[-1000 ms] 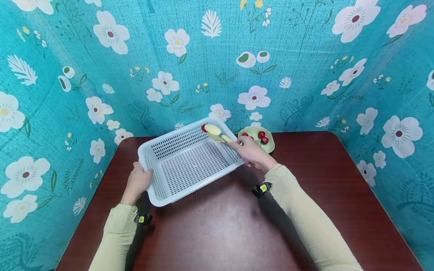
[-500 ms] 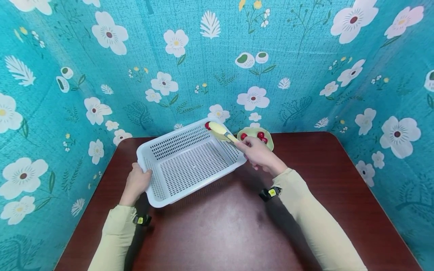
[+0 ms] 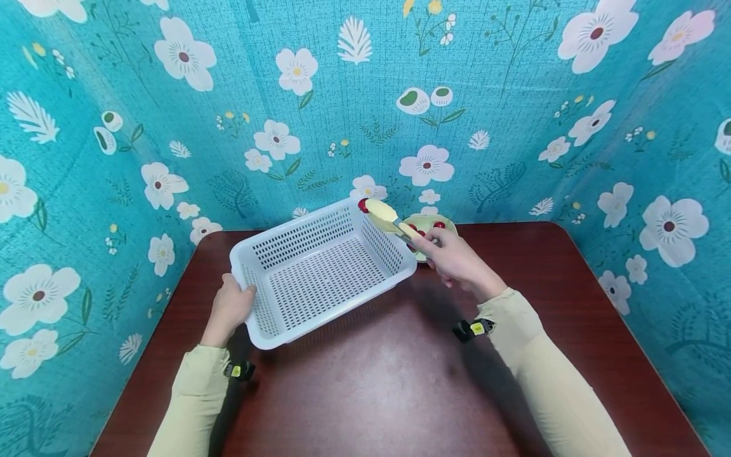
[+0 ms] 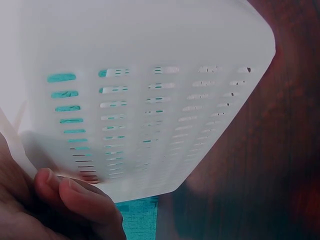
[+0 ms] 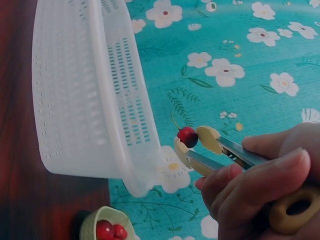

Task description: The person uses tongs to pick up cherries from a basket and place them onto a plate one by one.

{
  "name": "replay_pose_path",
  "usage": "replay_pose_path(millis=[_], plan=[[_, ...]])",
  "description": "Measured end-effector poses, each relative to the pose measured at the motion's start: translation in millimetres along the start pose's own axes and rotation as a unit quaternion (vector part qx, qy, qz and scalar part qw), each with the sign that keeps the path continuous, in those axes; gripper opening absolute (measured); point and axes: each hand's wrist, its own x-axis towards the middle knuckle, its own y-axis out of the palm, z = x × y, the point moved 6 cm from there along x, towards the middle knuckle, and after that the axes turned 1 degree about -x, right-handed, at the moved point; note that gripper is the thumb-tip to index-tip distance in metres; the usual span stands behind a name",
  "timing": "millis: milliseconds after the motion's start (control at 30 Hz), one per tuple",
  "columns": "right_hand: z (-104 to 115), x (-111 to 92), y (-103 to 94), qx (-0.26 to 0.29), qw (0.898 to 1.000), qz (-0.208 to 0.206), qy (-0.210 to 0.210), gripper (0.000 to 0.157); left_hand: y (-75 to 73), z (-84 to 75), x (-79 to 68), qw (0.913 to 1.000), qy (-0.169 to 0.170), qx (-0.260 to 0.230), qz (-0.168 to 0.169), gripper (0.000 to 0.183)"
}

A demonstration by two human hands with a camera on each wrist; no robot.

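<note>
My left hand (image 3: 231,303) grips the left rim of a white perforated plastic basket (image 3: 271,336), its fingers curled under the edge in the left wrist view. The basket tilts above the table. My right hand (image 3: 454,257) holds a pair of tongs (image 3: 384,212) with cream tips and metal arms. Between the tong tips sits a red cherry (image 5: 187,136), its thin stem sticking up in the right wrist view. In the head view the cherry overlaps the basket's far right corner. A pale green dish (image 3: 425,222) with several cherries lies behind my right hand, partly hidden.
The dark red-brown table (image 3: 365,393) reaches back to a blue floral cloth (image 3: 342,95) that hangs behind it and along both sides. A dark wrist camera (image 3: 474,329) is worn on my right wrist, another (image 3: 238,370) on my left.
My right hand has moved right and slightly down, taking the tongs and cherry toward the basket's right corner and covering more of the dish. The left hand and basket stay nearly still.
</note>
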Motion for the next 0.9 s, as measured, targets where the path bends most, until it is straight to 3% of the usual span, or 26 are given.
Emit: replay_pose_path(millis=[267,900], plan=[[-4,-13,-19.4,-0.016,1.0,-0.015,-0.004,0.045,0.7,-0.9,-0.2,1.0,0.009,-0.004,0.001,0.052],[-29,-33,-53.0,0.008,0.999,-0.042,-0.001,0.047,0.1,-0.3,-1.1,1.0,0.002,-0.001,0.003,0.051]])
